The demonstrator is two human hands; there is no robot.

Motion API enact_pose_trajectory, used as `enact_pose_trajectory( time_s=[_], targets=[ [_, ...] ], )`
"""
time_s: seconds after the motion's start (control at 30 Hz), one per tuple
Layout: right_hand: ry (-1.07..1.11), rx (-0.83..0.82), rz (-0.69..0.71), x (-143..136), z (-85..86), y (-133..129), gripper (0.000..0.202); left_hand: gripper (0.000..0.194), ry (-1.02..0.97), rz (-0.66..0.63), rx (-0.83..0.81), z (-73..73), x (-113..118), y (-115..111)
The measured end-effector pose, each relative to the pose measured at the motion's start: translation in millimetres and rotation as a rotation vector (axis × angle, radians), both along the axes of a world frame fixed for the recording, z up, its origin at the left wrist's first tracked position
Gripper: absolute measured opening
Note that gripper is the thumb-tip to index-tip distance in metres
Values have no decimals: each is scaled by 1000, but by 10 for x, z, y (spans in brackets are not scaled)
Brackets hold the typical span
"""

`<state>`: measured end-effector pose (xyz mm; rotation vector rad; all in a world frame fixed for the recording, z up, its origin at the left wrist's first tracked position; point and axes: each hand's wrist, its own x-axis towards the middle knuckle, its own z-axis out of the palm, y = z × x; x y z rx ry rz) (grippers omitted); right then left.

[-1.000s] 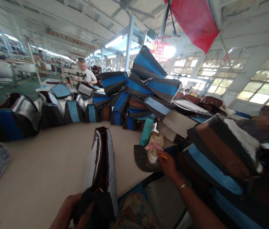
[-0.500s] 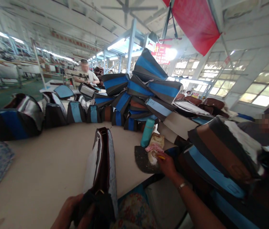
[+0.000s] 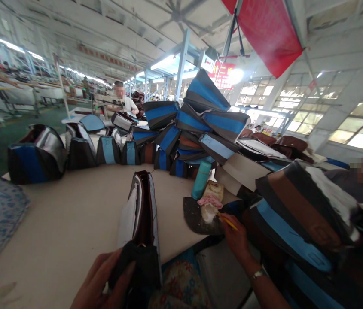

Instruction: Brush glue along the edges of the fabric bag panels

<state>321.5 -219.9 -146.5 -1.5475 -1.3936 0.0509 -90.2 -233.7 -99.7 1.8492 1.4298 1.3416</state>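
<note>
At the near edge of the table, my left hand [image 3: 99, 277] grips the dark end flap of an unfinished brown bag [image 3: 145, 210], which stands with its opening upward and pale lining sheets along its sides. My right hand [image 3: 236, 237] is closed round a thin yellow stick [image 3: 229, 221], perhaps a brush handle. Its far end reaches a small container with a whitish substance [image 3: 210, 213]; the tip itself is hard to make out. That container sits on a dark, stained mat [image 3: 192, 214], beside a crumpled pink cloth [image 3: 211, 201].
A teal bottle [image 3: 201, 180] stands behind the mat. Striped bag parts [image 3: 197, 118] are piled high at the back, with more stacked at right [image 3: 297, 206]. Several bags [image 3: 36, 161] line the table's [image 3: 71, 219] far edge. A person [image 3: 129, 103] sits beyond.
My right hand has drawn slightly back and right, showing more of the yellow stick. My left hand still holds the bag. The view has shifted slightly left.
</note>
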Motion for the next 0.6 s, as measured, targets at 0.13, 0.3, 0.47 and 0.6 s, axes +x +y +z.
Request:
enact_pose_trajectory(
  time_s=[0.13, 0.3, 0.47, 0.6],
  targets=[
    [72, 9, -57, -135, 56, 57, 44, 24, -19, -67, 33, 252, 151, 27],
    [125, 50, -88, -398, 437, -79, 41, 23, -86, -200, -10, 556, 301, 108],
    [190, 248, -79, -916, 1326, -410, 28, 22, -123, -276, -13, 647, 498, 150],
    [27, 392, 162, -1427, 1821, -626, 8, 20, -157, -388, -62, 605, 691, 110]
  ],
)
